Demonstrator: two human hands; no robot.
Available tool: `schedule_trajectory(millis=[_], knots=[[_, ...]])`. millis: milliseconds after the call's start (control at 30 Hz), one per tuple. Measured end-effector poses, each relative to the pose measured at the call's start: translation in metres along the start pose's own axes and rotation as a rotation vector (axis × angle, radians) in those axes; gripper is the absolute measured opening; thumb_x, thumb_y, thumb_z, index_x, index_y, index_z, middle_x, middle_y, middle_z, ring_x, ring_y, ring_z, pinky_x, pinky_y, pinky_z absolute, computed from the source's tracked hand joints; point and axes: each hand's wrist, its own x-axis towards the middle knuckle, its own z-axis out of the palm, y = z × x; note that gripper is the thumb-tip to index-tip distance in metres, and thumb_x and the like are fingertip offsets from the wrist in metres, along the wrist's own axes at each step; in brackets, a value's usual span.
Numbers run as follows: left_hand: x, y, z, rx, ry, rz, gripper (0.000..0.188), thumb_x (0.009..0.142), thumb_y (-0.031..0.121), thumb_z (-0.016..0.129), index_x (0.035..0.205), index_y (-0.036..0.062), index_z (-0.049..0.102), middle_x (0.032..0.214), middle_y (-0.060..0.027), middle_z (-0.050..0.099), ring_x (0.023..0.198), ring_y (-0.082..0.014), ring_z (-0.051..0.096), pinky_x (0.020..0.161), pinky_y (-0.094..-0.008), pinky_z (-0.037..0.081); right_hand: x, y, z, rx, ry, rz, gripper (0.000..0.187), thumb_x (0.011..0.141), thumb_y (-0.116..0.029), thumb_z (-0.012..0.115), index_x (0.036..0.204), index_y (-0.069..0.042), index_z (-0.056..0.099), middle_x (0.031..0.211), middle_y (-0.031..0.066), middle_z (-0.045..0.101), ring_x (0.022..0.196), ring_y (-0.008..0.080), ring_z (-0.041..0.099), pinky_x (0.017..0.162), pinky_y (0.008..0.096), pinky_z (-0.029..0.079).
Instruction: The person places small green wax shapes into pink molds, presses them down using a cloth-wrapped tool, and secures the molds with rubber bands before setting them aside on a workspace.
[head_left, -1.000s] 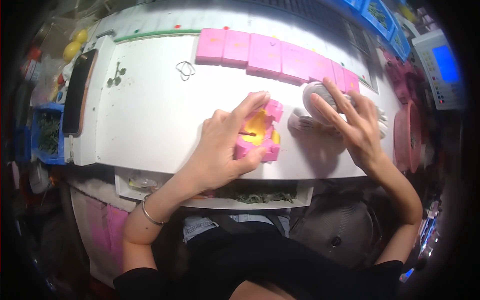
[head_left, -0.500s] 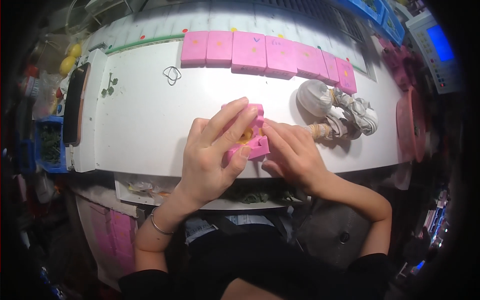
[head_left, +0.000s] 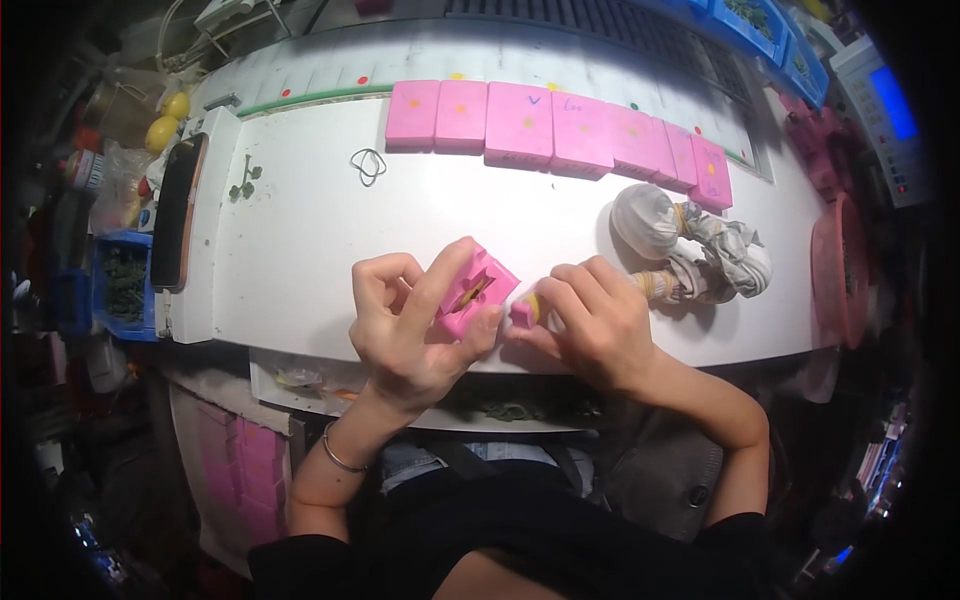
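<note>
My left hand (head_left: 405, 325) is curled around a pink block with an angular, yellowish-brown hollow in its face (head_left: 502, 287), fingers along its far-left side and thumb at its near edge. The block is tilted, its hollow facing up, over the near middle of the smooth white tabletop (head_left: 290, 265); I cannot tell whether it touches the surface.

My right hand (head_left: 600, 325) is just to the right, its thumb and fingers pinched narrow on a small pink-and-yellow piece (head_left: 522, 315). The piece is near the block's right corner, with a slight gap between them.

Just beyond my right knuckles lies a bent, greyish-white cloth bundle bound with yellowish bands (head_left: 738, 262); whether my hand brushes its banded end I cannot tell. Along the far side of the tabletop stands a row of pink rectangular blocks with small coloured dots (head_left: 520, 125). A thin, dark looped band (head_left: 368, 168) lies left of that row's near side, and a small green sprig (head_left: 245, 180) lies farther left. At the left edge rests a black-screened phone (head_left: 180, 215); at the right edge is a round pink basin (head_left: 828, 265).
</note>
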Motion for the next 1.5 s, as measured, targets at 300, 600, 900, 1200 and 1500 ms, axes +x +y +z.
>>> schedule_trajectory(millis=[300, 600, 900, 1200, 1500], knots=[[0.000, -0.007, 0.000, -0.263, -0.073, -0.042, 0.052, 0.074, 0.032, 0.074, 0.115, 0.0035, 0.059, 0.088, -0.0077, 0.046, 0.063, -0.0138, 0.050, 0.051, -0.0264, 0.046, 0.026, 0.006, -0.014, 0.624, -0.360, 0.443, 0.033, 0.089, -0.028, 0.056, 0.070, -0.001, 0.056, 0.051, 0.0147, 0.055, 0.050, 0.0375, 0.056, 0.051, 0.0435, 0.045], [0.010, 0.001, -0.014, -0.231, -0.274, -0.231, 0.046, 0.077, 0.023, 0.066, 0.119, 0.0071, 0.058, 0.078, -0.0076, 0.047, 0.060, -0.0143, 0.049, 0.052, -0.0278, 0.043, 0.011, -0.016, -0.030, 0.328, -0.189, 0.088, 0.044, 0.073, -0.008, 0.068, 0.114, 0.001, 0.052, 0.112, 0.0176, 0.051, 0.080, 0.0304, 0.058, 0.066, 0.0383, 0.050], [0.000, -0.003, -0.015, -0.524, -0.258, -0.483, 0.045, 0.080, 0.017, 0.065, 0.121, 0.0033, 0.055, 0.063, -0.0016, 0.046, 0.052, -0.0069, 0.041, 0.050, -0.0227, 0.037, -0.005, -0.020, 0.009, 0.292, -0.115, -0.019, 0.065, 0.067, -0.005, 0.071, 0.126, 0.002, 0.045, 0.118, 0.0178, 0.048, 0.103, 0.0340, 0.050, 0.086, 0.0400, 0.044], [-0.008, -0.018, -0.023, -0.740, -0.366, -0.445, 0.069, 0.065, 0.020, 0.084, 0.123, 0.0055, 0.051, 0.092, -0.0033, 0.053, 0.067, -0.0051, 0.051, 0.056, -0.0176, 0.042, -0.011, -0.006, 0.011, 0.460, 0.034, 0.097, 0.061, 0.063, -0.006, 0.076, 0.118, 0.001, 0.050, 0.111, 0.0163, 0.054, 0.096, 0.0343, 0.054, 0.082, 0.0385, 0.045], [0.003, -0.026, -0.025, -0.653, -0.424, -0.290, 0.068, 0.061, 0.015, 0.085, 0.118, 0.0034, 0.051, 0.109, -0.0080, 0.054, 0.092, -0.0154, 0.057, 0.080, -0.0277, 0.048, 0.001, -0.011, 0.011, 0.366, 0.046, 0.068, 0.058, 0.065, -0.011, 0.076, 0.117, -0.001, 0.054, 0.112, 0.0156, 0.052, 0.096, 0.0321, 0.052, 0.079, 0.0384, 0.046]])
